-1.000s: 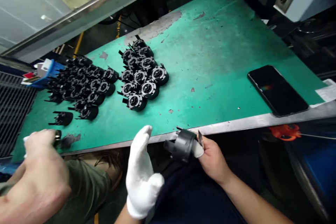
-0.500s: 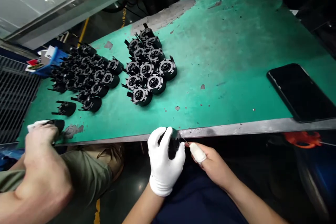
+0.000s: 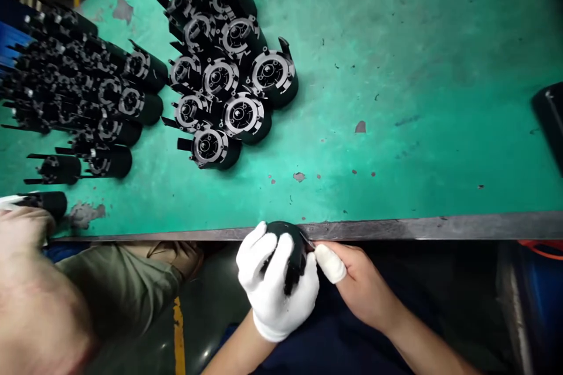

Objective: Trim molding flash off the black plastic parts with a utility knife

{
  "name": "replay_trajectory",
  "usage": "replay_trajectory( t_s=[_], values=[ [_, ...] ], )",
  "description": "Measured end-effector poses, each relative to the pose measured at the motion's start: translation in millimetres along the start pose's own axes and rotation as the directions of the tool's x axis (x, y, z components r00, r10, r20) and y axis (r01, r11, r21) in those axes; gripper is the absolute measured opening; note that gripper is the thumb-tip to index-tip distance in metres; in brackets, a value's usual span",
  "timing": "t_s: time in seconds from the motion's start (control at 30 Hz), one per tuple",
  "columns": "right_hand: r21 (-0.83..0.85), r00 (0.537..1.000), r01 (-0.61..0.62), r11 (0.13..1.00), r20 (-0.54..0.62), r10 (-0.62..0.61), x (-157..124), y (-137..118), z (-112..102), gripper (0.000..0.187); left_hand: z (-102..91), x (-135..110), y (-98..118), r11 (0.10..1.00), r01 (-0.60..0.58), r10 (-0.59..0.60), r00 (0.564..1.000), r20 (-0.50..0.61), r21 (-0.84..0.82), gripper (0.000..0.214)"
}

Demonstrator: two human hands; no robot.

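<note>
My left hand [image 3: 279,287], in a white glove, is closed around a black cylindrical plastic housing [image 3: 284,229] at the table's front edge. Its fingers cover much of the part. Just to the right, my right hand [image 3: 356,278] is bare except for a white cover on the thumb. Thumb and fingers pinch a thin blade-like tool [image 3: 308,240], whose tip lies against the right side of the housing. Most of the tool is hidden in the grip. Beyond my hands, a group of similar black housings [image 3: 241,116] stands on the green table [image 3: 396,146].
More black housings [image 3: 105,161] crowd the left side. At far left, a co-worker's hand [image 3: 26,220] holds another housing [image 3: 53,204]. A black phone [image 3: 552,117] lies at the right edge. The table's metal edge [image 3: 396,228] runs just beyond my hands.
The view has moved closer and lower over the table. My left hand and the housing have tilted slightly, showing more of its rounded top. The tool stays against its right side.
</note>
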State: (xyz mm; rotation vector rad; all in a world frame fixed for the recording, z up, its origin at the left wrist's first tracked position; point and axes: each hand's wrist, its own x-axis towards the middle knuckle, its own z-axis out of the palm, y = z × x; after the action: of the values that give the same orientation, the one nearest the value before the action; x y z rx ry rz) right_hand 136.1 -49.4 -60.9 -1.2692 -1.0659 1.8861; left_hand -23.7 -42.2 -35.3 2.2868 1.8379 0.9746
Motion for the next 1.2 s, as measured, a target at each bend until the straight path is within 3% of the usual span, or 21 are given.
replay_trajectory(
  t_s=[0.17,0.33,0.53,0.73,0.87,1.1,1.2],
  values=[
    [-0.024,0.999,-0.035,0.999,-0.005,0.034,4,1,1,0.036,1.2,-3,-3,1.0,0.005,-0.005,1.0,-0.004,-0.007,0.068],
    [-0.025,1.0,0.01,1.0,0.017,-0.009,-1,1,-2,0.033,3.4,-6,-5,1.0,0.019,-0.02,1.0,-0.011,-0.009,0.069],
    [-0.136,0.999,-0.028,0.99,-0.023,0.025,0,-1,-2,0.033,5.2,0,-5,0.999,-0.053,0.053,0.998,-0.034,0.01,0.068],
    [-0.004,1.0,-0.006,1.0,0.016,0.006,4,2,-6,0.033,6.0,-4,-6,1.0,-0.014,0.014,1.0,-0.027,0.006,0.073],
    [-0.004,0.998,-0.017,1.0,0.055,0.017,5,-2,-10,0.035,6.8,-3,-5,1.0,-0.014,0.014,0.999,-0.05,0.012,0.071],
    [-0.143,0.998,-0.039,0.989,-0.062,0.03,5,-9,0,0.033,11.2,-4,-8,0.998,-0.048,0.05,0.995,-0.082,0.03,0.062],
    [-0.147,0.996,-0.022,0.989,-0.089,0.009,5,-6,5,0.033,11.2,-4,-11,0.99,-0.138,0.139,0.984,-0.112,0.017,0.064]
  ],
)
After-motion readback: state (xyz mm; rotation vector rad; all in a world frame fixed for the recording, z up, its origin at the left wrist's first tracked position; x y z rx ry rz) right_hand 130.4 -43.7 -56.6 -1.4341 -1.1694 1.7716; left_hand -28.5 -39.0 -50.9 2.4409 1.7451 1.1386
